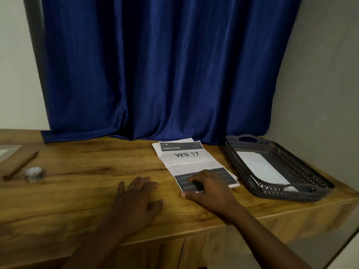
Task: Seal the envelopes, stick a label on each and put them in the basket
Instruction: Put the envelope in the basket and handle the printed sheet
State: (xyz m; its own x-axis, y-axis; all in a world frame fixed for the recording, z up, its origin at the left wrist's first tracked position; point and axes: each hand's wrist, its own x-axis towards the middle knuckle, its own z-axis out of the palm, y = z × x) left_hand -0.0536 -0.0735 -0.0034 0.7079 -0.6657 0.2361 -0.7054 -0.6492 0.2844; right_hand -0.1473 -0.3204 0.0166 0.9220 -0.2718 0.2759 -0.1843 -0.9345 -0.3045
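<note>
A printed sheet reading "WS 17" lies on the wooden table, with another white paper under it. My right hand rests on the sheet's near dark part, fingers slightly bent and pressing down. My left hand lies flat on the bare wood to the left, holding nothing. A dark perforated basket stands at the right with a white envelope lying inside it.
A roll of clear tape and a brown pen lie at the far left, next to a framed flat object. A blue curtain hangs behind the table. The table's front edge runs just below my hands.
</note>
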